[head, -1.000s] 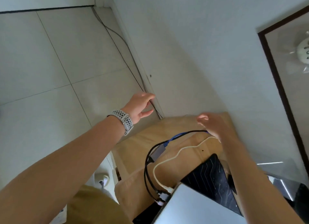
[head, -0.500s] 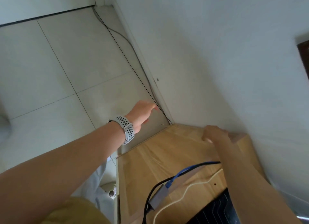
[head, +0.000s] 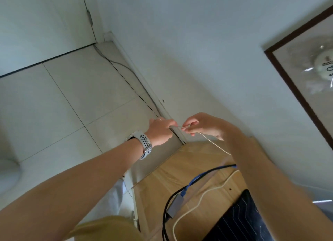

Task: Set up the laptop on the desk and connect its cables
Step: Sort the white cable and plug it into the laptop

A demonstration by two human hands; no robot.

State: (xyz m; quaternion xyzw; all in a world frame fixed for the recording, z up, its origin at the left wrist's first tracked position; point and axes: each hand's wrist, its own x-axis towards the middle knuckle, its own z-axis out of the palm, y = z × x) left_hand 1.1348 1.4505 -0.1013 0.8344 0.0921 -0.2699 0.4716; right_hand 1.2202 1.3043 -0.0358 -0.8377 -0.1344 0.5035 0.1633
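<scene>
Both hands meet past the far corner of the wooden tabletop (head: 180,170), up near the wall. The left hand (head: 159,131), with a pale perforated watch (head: 143,144) on its wrist, is clenched around one end of the thin white cable (head: 212,144), and the right hand (head: 203,125) pinches it between fingertips. A black cable (head: 164,215) and a blue cable (head: 200,176) lie on the tabletop beside a dark patterned mat (head: 239,221); the laptop itself isn't visible.

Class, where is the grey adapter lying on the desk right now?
In the head view, the grey adapter lies low and centre on the wooden desk, joining the black cable and blue cable, just left of the white cable.
</scene>
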